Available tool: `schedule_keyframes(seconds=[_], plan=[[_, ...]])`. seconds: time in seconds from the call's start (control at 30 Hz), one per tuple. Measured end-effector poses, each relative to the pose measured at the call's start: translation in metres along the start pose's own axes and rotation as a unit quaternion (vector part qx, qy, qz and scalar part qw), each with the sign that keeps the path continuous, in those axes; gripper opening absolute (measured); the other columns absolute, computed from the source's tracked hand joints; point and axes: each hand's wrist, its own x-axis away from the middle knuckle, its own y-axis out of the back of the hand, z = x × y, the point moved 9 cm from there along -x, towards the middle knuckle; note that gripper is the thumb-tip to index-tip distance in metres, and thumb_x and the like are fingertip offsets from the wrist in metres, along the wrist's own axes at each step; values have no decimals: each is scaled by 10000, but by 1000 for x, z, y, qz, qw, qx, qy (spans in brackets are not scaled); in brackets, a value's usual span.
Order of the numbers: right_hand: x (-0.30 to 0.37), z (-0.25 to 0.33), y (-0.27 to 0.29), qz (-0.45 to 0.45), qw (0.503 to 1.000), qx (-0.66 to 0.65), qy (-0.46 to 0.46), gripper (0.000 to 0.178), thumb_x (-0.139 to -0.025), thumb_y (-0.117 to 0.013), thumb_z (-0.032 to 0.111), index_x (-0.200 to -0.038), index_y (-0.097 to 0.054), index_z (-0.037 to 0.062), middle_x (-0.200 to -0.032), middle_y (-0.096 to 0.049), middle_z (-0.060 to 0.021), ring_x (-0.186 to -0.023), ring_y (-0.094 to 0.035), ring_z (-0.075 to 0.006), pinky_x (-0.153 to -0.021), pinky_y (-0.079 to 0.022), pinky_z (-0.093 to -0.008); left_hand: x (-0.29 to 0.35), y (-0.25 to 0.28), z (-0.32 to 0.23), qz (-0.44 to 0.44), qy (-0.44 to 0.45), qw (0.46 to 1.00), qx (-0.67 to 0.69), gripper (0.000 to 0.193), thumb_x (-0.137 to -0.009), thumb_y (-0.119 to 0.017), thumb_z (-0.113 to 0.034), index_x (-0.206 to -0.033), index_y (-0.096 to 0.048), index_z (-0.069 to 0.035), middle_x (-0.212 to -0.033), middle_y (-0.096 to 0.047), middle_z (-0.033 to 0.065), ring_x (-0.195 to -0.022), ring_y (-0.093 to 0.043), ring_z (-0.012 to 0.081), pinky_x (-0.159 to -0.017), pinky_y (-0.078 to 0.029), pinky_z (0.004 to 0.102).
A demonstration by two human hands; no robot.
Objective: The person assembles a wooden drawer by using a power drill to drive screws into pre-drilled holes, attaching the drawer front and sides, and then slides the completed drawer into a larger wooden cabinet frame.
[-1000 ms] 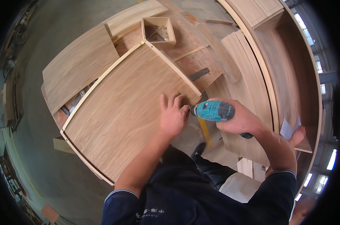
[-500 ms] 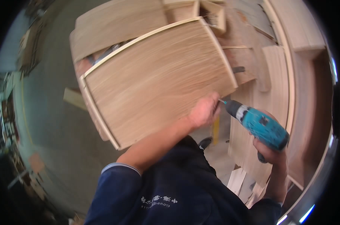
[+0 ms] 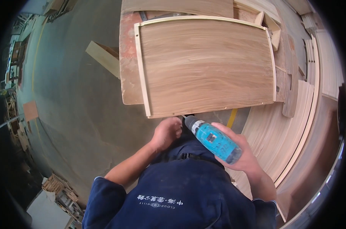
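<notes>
One wooden panel (image 3: 207, 68) lies on the workbench (image 3: 131, 89), its near edge overhanging. Near that edge, the right hand (image 3: 246, 154) grips a teal drill (image 3: 215, 141), whose bit (image 3: 184, 116) points at the panel. The left hand (image 3: 165, 133) curls just off the edge; whether it pinches anything, I cannot tell. Should the bit skid on the panel's narrow edge, it could jab those fingers (image 3: 177, 128) or scar the panel.

Panel (image 3: 207, 68): wood, matt, clear grain, looks smooth. Strips (image 3: 143, 72): paler wood, matt. Tabletop (image 3: 132, 91): rough, matt, patchy red and worn toward the left edge. Drill (image 3: 218, 143): teal plastic, scuffed, slight sheen; chuck (image 3: 189, 121) black, ring (image 3: 196, 125) metallic; bit (image 3: 183, 116) thin bare metal. Shirt (image 3: 180, 181): matt navy cloth, creased. Floor (image 3: 77, 91): grey, hard, smooth, smudged, mostly matt.
</notes>
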Motion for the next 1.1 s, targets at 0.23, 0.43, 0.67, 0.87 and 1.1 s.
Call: schedule_keyframes(seconds=[0.23, 0.43, 0.67, 0.87, 1.1], plan=[[-26, 12, -32, 14, 998, 54, 20, 825, -733, -797, 88, -1486, -461, 42, -1298, -653, -190, -1165, -665, -233, -977, -466, -299, 4, 2, -10, -45, -44, 995, 82, 443, -1087, -413, -493, -886, -488, -105, -700, -391, -22, -643, -399, 140, -594, -341, 300], [-26, 24, -40, 13, 995, 101, -10, 834, -739, -809, 94, -1491, -453, 45, -1299, -655, -191, -1152, -679, -257, -965, -489, -313, 7, 0, -12, -61, -33, 994, 87, 424, -1100, -401, -463, -902, -495, -101, -694, -390, -32, -616, -407, 128, -571, -352, 286], [-39, 52, -53, 18, 990, 135, -34, 827, -752, -828, 124, -1484, -448, 50, -1252, -674, -191, -1129, -692, -305, -951, -500, -317, 9, -1, -12, -81, -24, 993, 83, 418, -1110, -376, -444, -901, -491, -101, -687, -389, -30, -607, -408, 127, -561, -356, 287], [-62, 75, -62, 48, 973, 211, -77, 724, -769, -781, 124, -1425, -483, 56, -1065, -698, -245, -1007, -672, -429, -847, -532, -404, 7, -5, -16, -58, -49, 993, 90, 423, -1119, -354, -417, -843, -475, -120, -687, -405, -24, -596, -412, 128, -554, -366, 290], [-74, 85, -69, 86, 953, 277, -86, 694, -768, -768, 158, -1402, -500, 73, -1021, -701, -240, -973, -666, -439, -823, -531, -435, 7, -5, -13, -57, -3, 987, 150, 390, -1116, -373, -407, -854, -473, -135, -689, -414, -27, -596, -412, 130, -551, -366, 288]])
